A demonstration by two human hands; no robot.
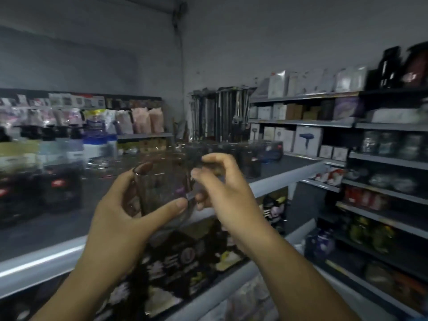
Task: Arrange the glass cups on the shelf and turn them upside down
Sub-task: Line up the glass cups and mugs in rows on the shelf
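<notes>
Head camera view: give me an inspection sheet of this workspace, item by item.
Surface: dark shelf top with a pale front edge.
Job's things: one glass cup held above the shelf, its orientation blurred; more glass cups in a row further back.
Clutter: pump bottles at the left.
Hands: left hand grips the cup; right hand seems to pinch its right side.
Cables: dark line up the wall corner, cable or pipe unclear.
Surroundings: store shelves with boxes and jars at right; packaged goods below.
</notes>
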